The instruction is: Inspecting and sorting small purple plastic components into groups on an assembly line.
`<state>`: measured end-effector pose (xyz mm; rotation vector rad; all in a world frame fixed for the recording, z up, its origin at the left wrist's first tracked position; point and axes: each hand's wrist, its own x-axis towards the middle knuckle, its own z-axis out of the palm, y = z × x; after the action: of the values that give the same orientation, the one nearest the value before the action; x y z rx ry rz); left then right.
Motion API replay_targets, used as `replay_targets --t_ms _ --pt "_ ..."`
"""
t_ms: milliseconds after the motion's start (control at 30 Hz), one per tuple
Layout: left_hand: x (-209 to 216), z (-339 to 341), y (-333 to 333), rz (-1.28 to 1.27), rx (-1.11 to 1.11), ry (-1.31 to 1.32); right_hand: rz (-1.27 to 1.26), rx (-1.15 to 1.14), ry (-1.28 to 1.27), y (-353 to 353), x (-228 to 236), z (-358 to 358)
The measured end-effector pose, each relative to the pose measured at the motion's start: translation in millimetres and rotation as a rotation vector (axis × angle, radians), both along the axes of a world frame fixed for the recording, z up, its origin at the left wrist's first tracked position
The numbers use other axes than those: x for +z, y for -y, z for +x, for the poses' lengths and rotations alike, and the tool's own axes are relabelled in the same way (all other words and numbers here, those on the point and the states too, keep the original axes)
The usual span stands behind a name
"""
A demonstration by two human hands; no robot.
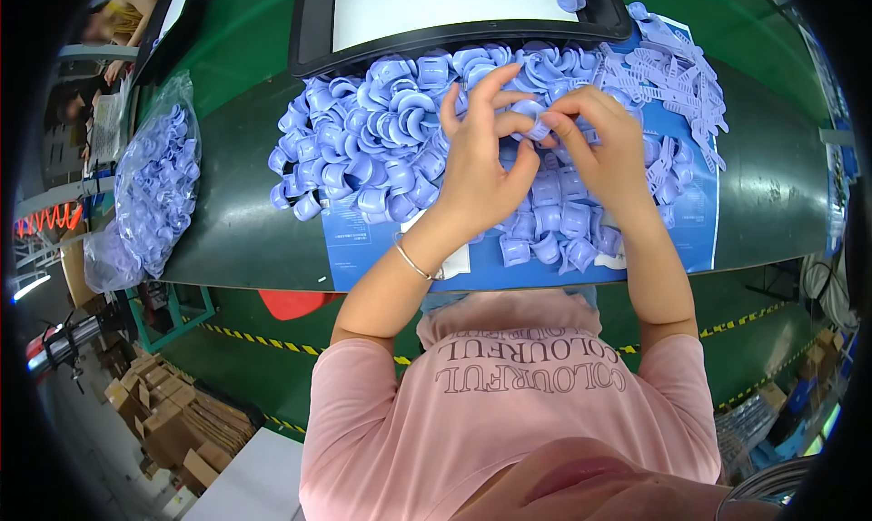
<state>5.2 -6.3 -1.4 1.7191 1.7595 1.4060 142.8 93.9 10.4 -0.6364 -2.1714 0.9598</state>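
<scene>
Between my two hands, above a heap of parts, is a small curved lavender plastic piece (538,129). My right hand (610,153) pinches it between thumb and fingertips. My left hand (481,167) grips its other side, with some fingers raised and a bracelet on the wrist. Fingers cover much of the piece. Left of my hands lies a big pile of loose curved lavender pieces (363,135). Under and between my wrists sits a smaller group of similar pieces (559,217). Flat, slotted lavender strips (668,71) are heaped at the far right.
A black-rimmed tray (472,32) with a white bottom stands at the back, one lavender piece in its right corner. Blue printed sheets (350,239) cover part of the dark table (241,212). A clear bag of lavender parts (159,185) lies at the left edge. Another person's hand (113,71) shows far left.
</scene>
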Motion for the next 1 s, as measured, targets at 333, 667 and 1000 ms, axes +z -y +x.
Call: replay_targets --t_ms 333,667,1000 --pt "-10 -2 -4 0.125 0.059 -0.233 0.378 -0.058 0.09 4 2 1" --pt "-11 -2 -4 0.177 -0.11 0.075 -0.617 0.219 -0.208 -12 -4 10" --pt "-8 -11 -6 0.069 -0.246 0.717 -0.101 0.116 -0.066 8 7 -1"
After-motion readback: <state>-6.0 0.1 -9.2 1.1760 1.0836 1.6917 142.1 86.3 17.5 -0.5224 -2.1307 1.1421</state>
